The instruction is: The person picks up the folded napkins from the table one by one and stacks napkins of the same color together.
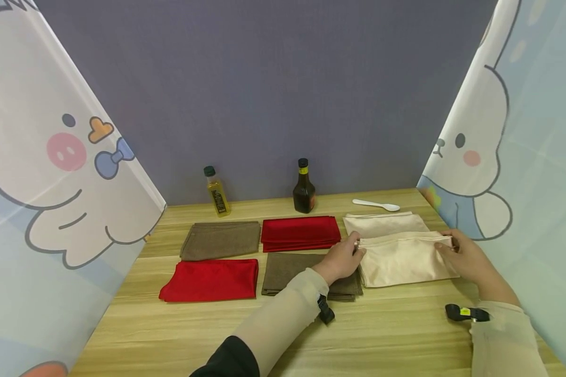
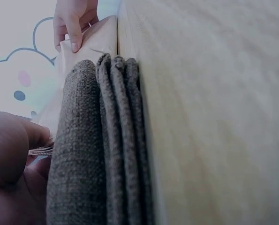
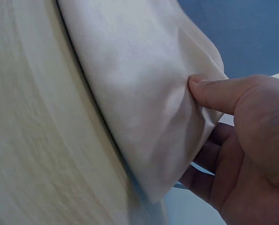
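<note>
A folded cream satin cloth (image 1: 405,262) lies at the right of the table, its far edge lifted a little. My left hand (image 1: 343,257) pinches its far left corner between thumb and fingers. At the far right corner, my right hand (image 1: 462,256) pinches the same cloth, the thumb on top and the fingers beneath, as the right wrist view shows on the creased cream cloth (image 3: 144,93). Behind it lies another folded cream cloth (image 1: 382,225). Under my left wrist is a folded brown cloth (image 1: 287,269), its stacked layers (image 2: 83,140) close to the left hand.
A red cloth (image 1: 302,233) and a second brown cloth (image 1: 221,240) lie in the back row, with another red cloth (image 1: 212,280) front left. Along the back stand an oil bottle (image 1: 218,193) and a dark sauce bottle (image 1: 304,191); a white spoon (image 1: 376,204) lies right.
</note>
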Demonstrator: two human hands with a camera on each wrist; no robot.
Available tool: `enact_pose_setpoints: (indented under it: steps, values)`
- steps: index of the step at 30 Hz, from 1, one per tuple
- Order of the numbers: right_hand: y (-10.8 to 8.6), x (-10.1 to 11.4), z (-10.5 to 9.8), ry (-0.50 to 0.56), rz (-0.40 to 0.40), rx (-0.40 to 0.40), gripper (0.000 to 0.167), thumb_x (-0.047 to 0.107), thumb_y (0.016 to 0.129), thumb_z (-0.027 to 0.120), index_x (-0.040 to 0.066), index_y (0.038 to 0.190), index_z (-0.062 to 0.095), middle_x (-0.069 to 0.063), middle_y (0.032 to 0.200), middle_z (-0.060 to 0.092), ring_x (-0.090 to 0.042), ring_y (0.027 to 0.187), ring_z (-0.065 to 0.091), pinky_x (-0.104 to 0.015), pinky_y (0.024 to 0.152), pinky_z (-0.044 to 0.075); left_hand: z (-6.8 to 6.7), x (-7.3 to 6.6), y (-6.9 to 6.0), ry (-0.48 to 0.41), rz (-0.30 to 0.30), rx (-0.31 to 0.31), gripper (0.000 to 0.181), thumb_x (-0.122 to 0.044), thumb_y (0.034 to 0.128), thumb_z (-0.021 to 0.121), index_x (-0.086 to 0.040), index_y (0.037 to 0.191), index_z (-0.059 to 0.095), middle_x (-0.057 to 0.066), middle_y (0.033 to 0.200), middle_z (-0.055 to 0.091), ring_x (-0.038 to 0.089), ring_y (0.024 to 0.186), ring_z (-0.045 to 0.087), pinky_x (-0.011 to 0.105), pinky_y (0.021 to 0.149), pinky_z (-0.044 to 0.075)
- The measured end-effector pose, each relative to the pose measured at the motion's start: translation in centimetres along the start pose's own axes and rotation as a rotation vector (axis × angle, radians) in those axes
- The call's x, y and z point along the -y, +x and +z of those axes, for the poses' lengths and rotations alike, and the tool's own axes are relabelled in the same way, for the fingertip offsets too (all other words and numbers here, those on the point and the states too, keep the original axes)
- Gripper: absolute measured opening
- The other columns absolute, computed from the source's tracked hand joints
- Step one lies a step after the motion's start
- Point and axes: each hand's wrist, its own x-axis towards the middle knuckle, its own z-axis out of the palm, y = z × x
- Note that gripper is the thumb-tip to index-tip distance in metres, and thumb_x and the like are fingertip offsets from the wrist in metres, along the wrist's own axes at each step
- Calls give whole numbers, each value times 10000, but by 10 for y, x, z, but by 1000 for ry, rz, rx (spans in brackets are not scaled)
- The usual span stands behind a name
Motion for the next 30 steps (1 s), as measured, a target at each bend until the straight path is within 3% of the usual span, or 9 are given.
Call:
enact_pose_setpoints:
  steps: [6,10,13,19,24,30]
  values:
    - [4,-2,3,28,-7,-45,482,245,1076,612,-75,1424,512,-174,1005,596,-127,802,485,-253,630,426,0,-1,0,-9,-11,-1,439,-407,1121,489,-208,1503,404,-39,870,614,158,604,527,300,627,460]
    - [5,-2,7,74,8,-74,464,230,1066,628,-74,1404,539,-237,1079,663,-53,818,527,-202,649,454,1,0,0,-37,-19,-2,524,-434,1089,556,-197,1529,401,-64,1129,707,94,872,652,282,775,511]
    - [6,0,10,84,29,-94,439,233,1060,639,-65,1373,563,-237,1081,672,-32,814,537,-184,648,460,2,0,1,-31,0,-2,590,-413,1038,668,-190,1523,417,-76,1232,710,59,1089,646,275,924,510]
    - [7,3,11,90,56,-125,401,217,1070,604,-69,1349,563,-227,1075,672,-33,806,550,-173,649,467,1,1,1,-15,44,25,698,-321,961,783,-180,1528,402,-149,1076,696,16,1007,633,257,969,490]
    - [6,6,9,162,79,-150,345,115,1063,532,-99,1334,538,-252,1085,654,-1,785,569,-177,629,496,0,1,1,-37,80,46,642,-204,986,694,-161,1543,378,-146,1019,666,23,885,599,250,878,476]
    - [6,5,7,212,133,-219,305,110,1048,534,-92,1277,530,-153,1009,652,0,738,575,-194,586,506,2,-1,1,-83,93,12,588,-208,1036,673,-177,1545,380,-152,1068,662,-16,952,612,231,870,510]
